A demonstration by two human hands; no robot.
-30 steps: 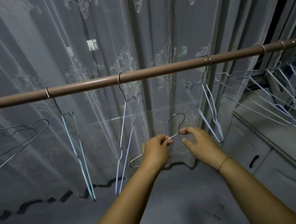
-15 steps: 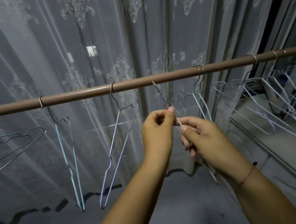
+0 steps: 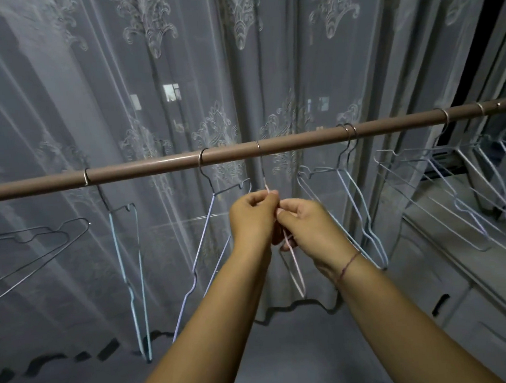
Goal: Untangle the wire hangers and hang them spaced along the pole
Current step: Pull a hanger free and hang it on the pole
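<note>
A brown pole (image 3: 302,143) crosses the view, rising to the right. A pinkish wire hanger (image 3: 296,273) hangs from it by its hook, just right of centre. My left hand (image 3: 255,218) pinches its neck below the pole, and my right hand (image 3: 304,226) grips the wire just beside it. Left of it a lilac hanger (image 3: 203,247) and a pale blue hanger (image 3: 130,258) hang apart. To the right hang a pair of hangers (image 3: 362,214) close together, and further right a tangled bunch of hangers (image 3: 465,190).
A sheer embroidered curtain (image 3: 179,77) hangs right behind the pole. Grey wire hangers (image 3: 36,249) jut in at the far left. A white cabinet with a dark handle (image 3: 439,304) stands at the lower right, under a window ledge.
The hanger has gone from my hands below the pole to having its hook over the pole. Both hands rose with it and now sit close together at its neck.
</note>
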